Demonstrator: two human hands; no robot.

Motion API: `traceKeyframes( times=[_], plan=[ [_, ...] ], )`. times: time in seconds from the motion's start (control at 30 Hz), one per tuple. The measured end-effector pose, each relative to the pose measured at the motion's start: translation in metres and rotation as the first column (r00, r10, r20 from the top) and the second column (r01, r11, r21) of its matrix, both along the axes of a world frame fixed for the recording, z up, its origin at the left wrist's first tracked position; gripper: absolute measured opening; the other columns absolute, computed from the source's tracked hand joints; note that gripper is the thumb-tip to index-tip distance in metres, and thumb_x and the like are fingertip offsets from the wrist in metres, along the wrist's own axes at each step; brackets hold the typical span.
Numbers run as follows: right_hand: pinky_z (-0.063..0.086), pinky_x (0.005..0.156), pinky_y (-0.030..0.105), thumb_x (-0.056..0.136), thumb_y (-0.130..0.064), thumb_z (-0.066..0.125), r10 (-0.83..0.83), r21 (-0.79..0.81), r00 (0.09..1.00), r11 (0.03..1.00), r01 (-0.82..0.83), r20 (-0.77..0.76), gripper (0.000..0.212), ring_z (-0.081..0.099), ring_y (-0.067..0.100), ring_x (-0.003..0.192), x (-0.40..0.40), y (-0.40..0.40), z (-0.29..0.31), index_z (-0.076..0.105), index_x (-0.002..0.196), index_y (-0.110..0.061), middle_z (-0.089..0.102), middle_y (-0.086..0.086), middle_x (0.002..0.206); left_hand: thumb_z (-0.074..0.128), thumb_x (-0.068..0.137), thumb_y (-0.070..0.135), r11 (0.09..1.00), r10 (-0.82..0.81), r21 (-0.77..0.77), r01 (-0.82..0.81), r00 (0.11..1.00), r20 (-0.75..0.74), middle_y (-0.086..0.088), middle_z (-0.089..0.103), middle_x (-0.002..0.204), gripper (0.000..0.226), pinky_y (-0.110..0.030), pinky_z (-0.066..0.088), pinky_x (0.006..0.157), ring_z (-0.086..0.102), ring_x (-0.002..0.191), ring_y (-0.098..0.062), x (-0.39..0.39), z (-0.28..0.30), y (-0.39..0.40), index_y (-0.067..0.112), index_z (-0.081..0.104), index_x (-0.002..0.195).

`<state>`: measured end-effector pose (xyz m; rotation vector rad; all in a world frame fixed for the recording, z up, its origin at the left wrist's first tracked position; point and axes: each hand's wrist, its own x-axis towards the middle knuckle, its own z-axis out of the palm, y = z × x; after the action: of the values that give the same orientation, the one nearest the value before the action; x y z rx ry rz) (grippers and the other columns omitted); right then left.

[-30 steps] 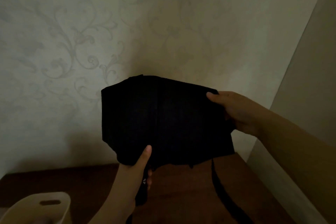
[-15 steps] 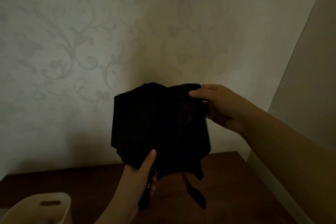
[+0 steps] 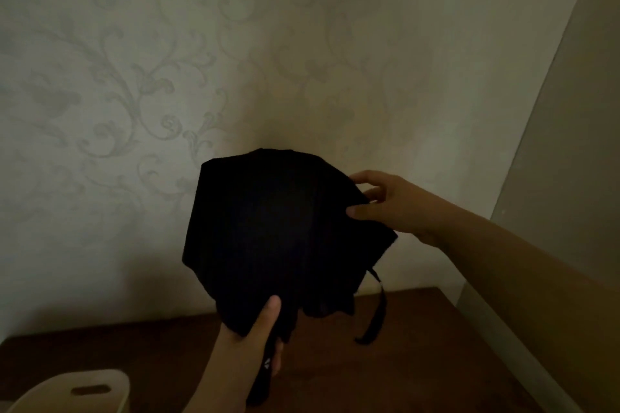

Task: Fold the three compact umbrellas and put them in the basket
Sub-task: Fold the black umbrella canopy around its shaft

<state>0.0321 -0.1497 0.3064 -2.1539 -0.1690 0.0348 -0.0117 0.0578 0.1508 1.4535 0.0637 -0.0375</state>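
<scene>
A black compact umbrella [image 3: 268, 238] is held up in front of the wall, its loose canopy bunched into a rough dome. My left hand [image 3: 248, 342] grips its handle from below, thumb pressed up against the fabric. My right hand [image 3: 392, 204] pinches a fold of the canopy at its right edge. The umbrella's closing strap [image 3: 375, 315] dangles free at the lower right. A cream plastic basket [image 3: 84, 392] with a slot handle shows at the bottom left corner. The other umbrellas are out of view.
A dark brown wooden table [image 3: 385, 369] lies below the umbrella. A wall with scroll-patterned wallpaper [image 3: 151, 94] rises behind it. A plain pale panel [image 3: 570, 178] stands at the right, close to the table's edge.
My right hand has shifted along the canopy's right edge and taken a new fold. The fabric, drawn narrow half a second ago, has spread wider again, and the strap swung right.
</scene>
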Motion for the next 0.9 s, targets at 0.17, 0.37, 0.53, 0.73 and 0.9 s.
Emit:
traceKeyframes(
  times=[0.17,0.37,0.53,0.73,0.9],
  plan=[
    [0.058,0.079,0.027,0.086,-0.013,0.067,0.098,0.065,0.995,0.993,-0.098,0.015,0.023,0.068,0.014,0.093,0.002,0.004,0.008,0.066,0.104,-0.028,0.069,-0.002,0.104,0.061,0.041,0.085,0.998,-0.038,-0.056,0.037,0.999,-0.019,-0.018,0.058,0.056,0.101,-0.03,0.043,0.048,0.054,0.044,-0.027,0.0,-0.003,0.005,-0.002,0.058,0.092],
    [0.052,0.09,0.025,0.088,-0.008,0.062,0.171,-0.045,0.985,0.984,-0.171,-0.019,0.025,0.058,0.005,0.109,-0.006,-0.013,0.009,0.069,0.11,-0.017,0.052,-0.024,0.126,0.041,0.075,0.065,0.992,-0.089,-0.092,0.091,0.996,0.026,-0.019,0.054,0.054,0.076,-0.03,0.041,0.044,0.048,0.039,-0.026,0.006,-0.005,0.008,-0.009,0.062,0.077],
    [0.05,0.093,0.025,0.088,-0.03,0.063,0.108,-0.332,0.941,0.918,-0.218,-0.32,0.03,0.063,0.013,0.103,-0.01,-0.02,0.003,0.062,0.115,-0.018,0.066,-0.002,0.114,0.043,0.065,0.085,0.988,-0.102,-0.112,0.105,0.994,0.037,-0.016,0.053,0.048,0.092,-0.032,0.04,0.042,0.047,0.034,-0.024,0.011,-0.009,0.004,-0.005,0.065,0.07],
    [0.053,0.089,0.024,0.08,-0.045,0.05,0.153,-0.308,0.923,0.913,-0.268,-0.352,0.041,0.069,0.01,0.088,-0.021,-0.038,0.028,0.073,0.088,-0.012,0.075,0.001,0.091,0.043,0.072,0.062,0.981,-0.039,-0.19,0.028,0.998,-0.053,-0.014,0.051,0.046,0.06,-0.027,0.038,0.039,0.045,0.034,-0.024,0.009,-0.013,0.005,0.008,0.06,0.093],
    [0.055,0.086,0.027,0.074,-0.032,0.07,0.102,-0.226,0.976,0.963,-0.145,-0.194,0.031,0.069,0.017,0.093,-0.015,-0.037,0.02,0.065,0.1,-0.015,0.071,0.006,0.102,0.042,0.069,0.065,0.983,-0.033,-0.181,0.023,0.998,-0.051,-0.014,0.053,0.046,0.072,-0.027,0.038,0.04,0.046,0.033,-0.023,0.013,-0.021,0.001,0.001,0.06,0.096]
  ],
)
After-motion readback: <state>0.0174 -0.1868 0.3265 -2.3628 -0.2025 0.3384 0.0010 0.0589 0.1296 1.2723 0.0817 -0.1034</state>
